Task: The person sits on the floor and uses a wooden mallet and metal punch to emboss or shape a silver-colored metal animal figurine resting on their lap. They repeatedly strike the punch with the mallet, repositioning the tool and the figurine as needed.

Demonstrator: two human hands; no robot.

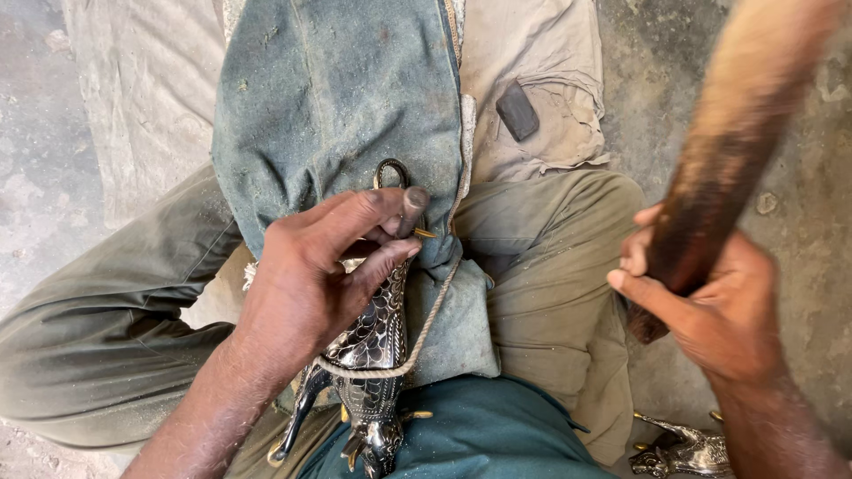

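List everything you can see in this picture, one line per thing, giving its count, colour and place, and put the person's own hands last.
metal animal figure: one, dark silver, on the lap under the left hand
punch tool: one, grey, pinched in the left fingers
cord: one, tan, looped over the figure
denim cloth: one, blue-grey, under the figure
wooden club: one, brown, raised at right
second figure: one, silver, bottom right
dark block: one, on beige cloth
left hand: holds punch
right hand: grips club

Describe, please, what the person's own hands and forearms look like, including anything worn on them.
Both the left hand and the right hand are bare: no gloves, rings, watch or bracelets show. The forearms are uncovered and hairy, with no sleeves in view. Pale dust speckles them.
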